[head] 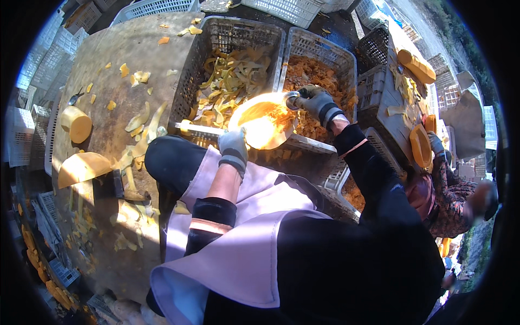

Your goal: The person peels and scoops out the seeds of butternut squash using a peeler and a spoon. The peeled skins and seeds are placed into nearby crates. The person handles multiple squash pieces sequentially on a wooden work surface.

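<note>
My left hand, in a grey glove, grips the near rim of a peeled, hollowed pumpkin piece. Bright sunlight washes out part of its orange inside. At the far right rim, my gloved right hand is closed around a metal scraping tool, whose exact shape is partly hidden. The pumpkin is held above two plastic crates. Yellowish peel strips fill much of the left crate. Stringy orange pulp lies in the right crate, just beyond my right hand.
To the left is a worn board with a pumpkin chunk, a cut pumpkin piece, a peeler and scattered peels. A dark blade lies there too. At right, a co-worker's gloved hand touches a hollowed pumpkin half.
</note>
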